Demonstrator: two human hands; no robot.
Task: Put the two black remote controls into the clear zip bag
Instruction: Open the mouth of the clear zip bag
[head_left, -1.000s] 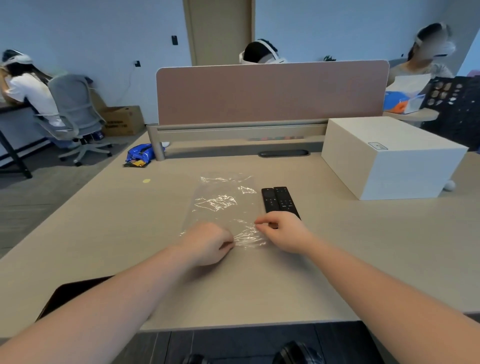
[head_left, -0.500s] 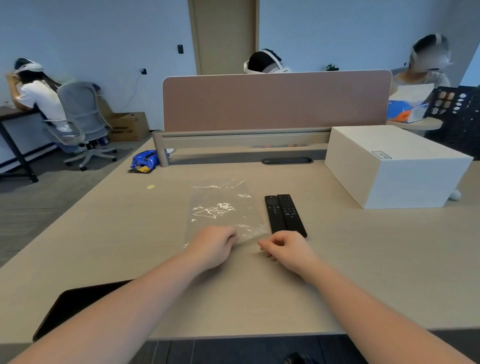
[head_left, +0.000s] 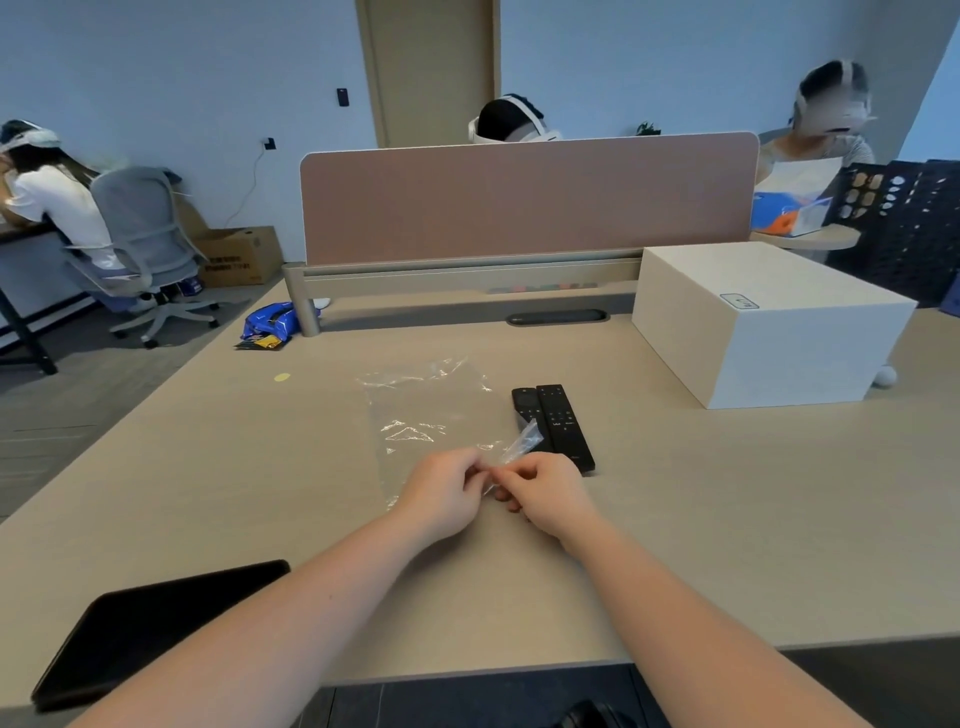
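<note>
While both forearms reach in from the near edge of the table (head_left: 208, 493), the person's left hand (head_left: 441, 493) and right hand (head_left: 550, 491) meet just in front of the body, fingers curled in a pinch on the near edge of the clear zip bag (head_left: 431, 415). Each hand grips a bit of the plastic (this looks like the mouth end, though the zip strip itself is too faint to make out), and a lifted corner of film rises between the right hand and the remotes.

Beyond the hands, the bag lies flat and stretches away from the person, its long axis running near to far. Just to its right sit the two black remote controls (head_left: 553, 423), side by side and touching, also lying near to far, parallel to the bag. Their near ends sit just beyond the right hand, which is therefore the closer one for picking them up; a slide leftward would likely bring them to the bag's mouth.

Open tabletop surrounds the bag on its left and near sides. A dark tablet (head_left: 150, 623) rests at the near left corner, well apart. Farther right stands a white box (head_left: 769, 332), clear of the remotes, and a divider panel (head_left: 524, 197) closes off the far edge.
</note>
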